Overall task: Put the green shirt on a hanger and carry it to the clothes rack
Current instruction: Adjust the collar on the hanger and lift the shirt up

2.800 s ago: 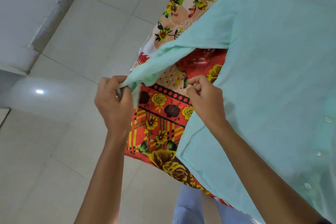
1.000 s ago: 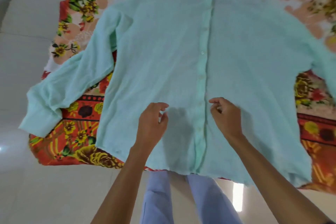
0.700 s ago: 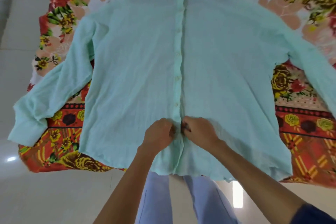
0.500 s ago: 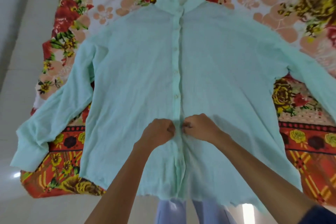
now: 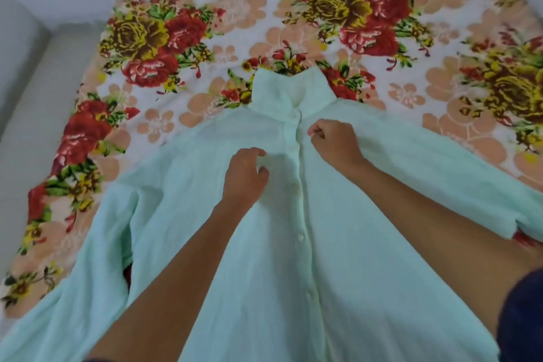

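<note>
Shirt [image 5: 338,244] lies flat on bedspread [image 5: 205,38], collar far. My right hand [image 5: 335,142] is nearer it, clenched; left hand [image 5: 245,176] loosely curled, grasping nothing.

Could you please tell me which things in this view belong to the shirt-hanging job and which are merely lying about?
Belongs to the job:
green shirt, spread flat, buttoned front up
left hand, above the shirt's chest
right hand, near the collar
No hanger or clothes rack is in view.

Just there:
floral bedsheet under the shirt
</note>
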